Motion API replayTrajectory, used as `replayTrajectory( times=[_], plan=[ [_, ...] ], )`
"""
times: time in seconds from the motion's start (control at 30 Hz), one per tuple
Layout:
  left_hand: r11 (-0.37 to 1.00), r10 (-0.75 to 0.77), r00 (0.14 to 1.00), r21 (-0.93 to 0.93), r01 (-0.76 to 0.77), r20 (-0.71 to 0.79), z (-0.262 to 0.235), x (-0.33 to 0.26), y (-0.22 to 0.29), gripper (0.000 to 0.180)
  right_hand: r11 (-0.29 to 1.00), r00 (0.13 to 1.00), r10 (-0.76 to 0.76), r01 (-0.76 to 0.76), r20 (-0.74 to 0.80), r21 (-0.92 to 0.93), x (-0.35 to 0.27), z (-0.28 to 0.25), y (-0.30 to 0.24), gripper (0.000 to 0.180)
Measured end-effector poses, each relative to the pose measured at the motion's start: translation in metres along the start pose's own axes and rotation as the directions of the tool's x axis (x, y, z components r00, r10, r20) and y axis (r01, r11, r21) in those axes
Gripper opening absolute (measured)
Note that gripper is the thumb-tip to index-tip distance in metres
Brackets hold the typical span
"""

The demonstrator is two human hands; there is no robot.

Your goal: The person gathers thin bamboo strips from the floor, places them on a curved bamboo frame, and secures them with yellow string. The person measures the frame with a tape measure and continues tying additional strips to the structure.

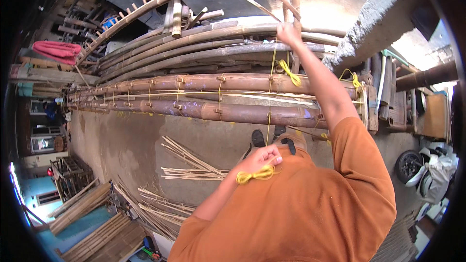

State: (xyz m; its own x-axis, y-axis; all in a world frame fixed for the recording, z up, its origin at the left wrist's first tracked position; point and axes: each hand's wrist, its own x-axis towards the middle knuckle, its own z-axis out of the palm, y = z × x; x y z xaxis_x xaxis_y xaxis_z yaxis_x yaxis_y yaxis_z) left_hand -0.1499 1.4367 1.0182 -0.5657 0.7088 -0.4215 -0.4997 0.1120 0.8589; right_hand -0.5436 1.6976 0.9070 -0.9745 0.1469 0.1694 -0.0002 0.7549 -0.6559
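Note:
Two long brown bamboo poles (238, 110) run side by side across the view, with pegs and thin yellow cord ties along them. My right hand (288, 34) is raised beyond the far pole, closed on a yellow cord (274, 57). The cord stretches from it past both poles toward my body. Close to my waist, my left hand (264, 156) is closed on the yellow cord, with a bunched yellow hank (256, 174) at its wrist. Another yellow hank (290, 72) hangs by the far pole. Pale thin bamboo strips (242, 98) lie lengthwise between the poles.
Stacked grey bamboo poles (194, 51) lie beyond the work. Split bamboo strips (191, 160) are scattered on the concrete floor (121, 140). A rough concrete pillar (371, 19) rises at the far right. A wheel (409, 164) stands at the right, and a red cloth (56, 52) hangs at left.

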Motion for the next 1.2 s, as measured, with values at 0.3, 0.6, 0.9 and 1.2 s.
replayTrajectory(
  times=[0.3,0.6,0.9,1.2],
  plan=[
    [0.201,-0.160,0.978,0.975,-0.098,0.132,-0.087,0.091,-0.150,0.032,0.978,0.947,-0.186,0.203,-0.262,0.040,-0.141,-0.175,-0.069,0.060],
    [0.316,0.103,0.962,0.909,-0.272,0.252,-0.037,0.220,0.112,0.044,0.952,0.971,0.069,-0.133,-0.231,-0.274,-0.382,-0.152,0.005,0.038],
    [0.998,0.056,0.998,-0.005,-0.056,0.030,0.004,0.288,0.067,0.010,0.860,0.984,0.079,0.012,-0.157,0.510,-0.368,-0.183,-0.027,0.018],
    [0.804,0.531,0.835,-0.223,-0.551,-0.145,0.042,0.148,0.159,0.020,0.799,0.944,-0.228,0.042,0.237,0.600,-0.244,-0.268,-0.015,0.028]
  ],
)
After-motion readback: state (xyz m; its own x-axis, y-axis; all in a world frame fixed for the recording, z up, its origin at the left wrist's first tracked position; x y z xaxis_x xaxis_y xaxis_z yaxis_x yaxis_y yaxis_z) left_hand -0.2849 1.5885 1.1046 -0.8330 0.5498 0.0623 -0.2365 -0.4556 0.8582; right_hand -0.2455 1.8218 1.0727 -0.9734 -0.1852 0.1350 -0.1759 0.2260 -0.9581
